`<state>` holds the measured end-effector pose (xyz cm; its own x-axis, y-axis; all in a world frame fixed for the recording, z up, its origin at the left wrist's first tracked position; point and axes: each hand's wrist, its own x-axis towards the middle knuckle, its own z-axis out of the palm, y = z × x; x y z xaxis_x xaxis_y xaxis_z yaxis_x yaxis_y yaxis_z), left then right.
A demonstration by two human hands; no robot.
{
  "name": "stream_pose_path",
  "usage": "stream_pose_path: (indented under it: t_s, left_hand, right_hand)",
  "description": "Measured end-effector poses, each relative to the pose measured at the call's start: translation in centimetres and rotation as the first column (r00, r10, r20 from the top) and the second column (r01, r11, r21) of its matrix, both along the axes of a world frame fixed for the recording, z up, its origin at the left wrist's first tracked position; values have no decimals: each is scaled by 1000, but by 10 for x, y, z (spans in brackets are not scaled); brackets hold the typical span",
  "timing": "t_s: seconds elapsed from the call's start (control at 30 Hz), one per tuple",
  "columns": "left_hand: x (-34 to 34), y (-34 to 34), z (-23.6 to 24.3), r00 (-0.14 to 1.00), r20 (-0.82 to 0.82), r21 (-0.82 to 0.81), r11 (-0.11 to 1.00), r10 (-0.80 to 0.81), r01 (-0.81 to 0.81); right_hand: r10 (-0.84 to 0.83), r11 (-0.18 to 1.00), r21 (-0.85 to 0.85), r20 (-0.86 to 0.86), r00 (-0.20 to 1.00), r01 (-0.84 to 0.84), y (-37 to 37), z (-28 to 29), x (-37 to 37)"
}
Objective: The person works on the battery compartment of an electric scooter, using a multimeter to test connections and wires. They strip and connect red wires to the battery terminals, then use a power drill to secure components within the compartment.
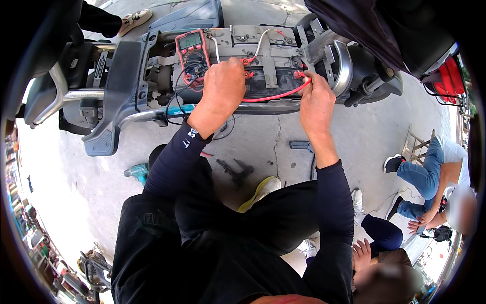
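With the right hand (317,104), we pinch the red cable (276,97) to the right of the multimeter (192,54). Our left hand (223,87) curls beside the multimeter; its closure and hold we cannot tell.

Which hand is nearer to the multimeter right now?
Left. The left hand is just right of the multimeter, close by its lower end; the right hand is farther right, fingers at the red lead.

Red and dark grey meter (192,53), red cable (278,96), teal drill (137,173), grey floor (260,139), black sleeve (172,161) with white print
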<state>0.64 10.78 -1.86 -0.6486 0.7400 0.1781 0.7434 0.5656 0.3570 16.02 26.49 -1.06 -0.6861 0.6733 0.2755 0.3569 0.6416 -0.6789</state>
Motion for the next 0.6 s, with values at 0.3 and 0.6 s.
stream_pose_path:
  t_s: [0.3, 0.6]
  left_hand:
    - [-1, 1, 0, 1000, -17, -9, 1000, 1, -1]
    - [-1, 2, 1, 1000, -23, -20, 1000, 6, -6]
  right_hand:
    - [20, 997, 78, 45, 999, -24, 1, -1, 1]
    - [18, 986, 162, 67, 998, -28, 6, -7, 2]
